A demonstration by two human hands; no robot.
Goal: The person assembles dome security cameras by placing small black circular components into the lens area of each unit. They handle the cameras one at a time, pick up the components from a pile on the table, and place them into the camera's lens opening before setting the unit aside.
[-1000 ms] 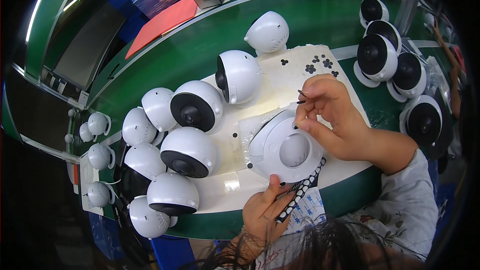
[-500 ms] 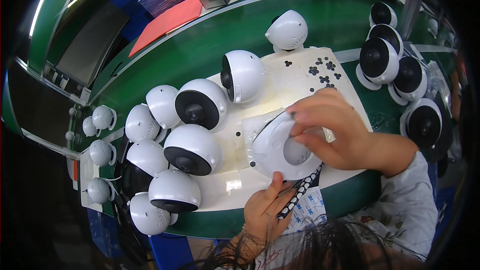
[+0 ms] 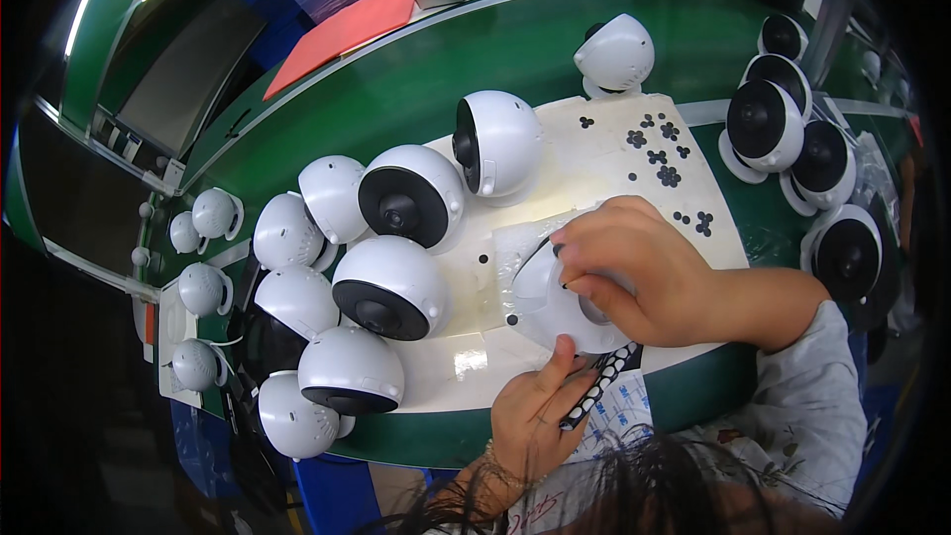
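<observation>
A white round camera (image 3: 543, 305) lies under my hands on a cream board, its flat round base facing up. My right hand (image 3: 649, 267) is over it, thumb and fingertips closed around a small black round pad (image 3: 559, 251); the hand hides part of the base. Between the fingers of my left hand (image 3: 535, 411) is a black strip with white round spots (image 3: 600, 386), while its thumb reaches the camera's near edge. Loose black pads (image 3: 669, 176) lie in clusters on the board's right side.
White cameras with black fronts (image 3: 388, 287) stand along the board's left side, and one more (image 3: 614, 53) at the back. Several others (image 3: 765, 119) stand on the right. The cream board (image 3: 466, 362) lies on a green table (image 3: 446, 433). A red sheet (image 3: 342, 40) lies farther back.
My right hand has moved slightly left and lower over the camera base, now covering more of it. My left hand still holds the strip. The whole view has shifted a little.
</observation>
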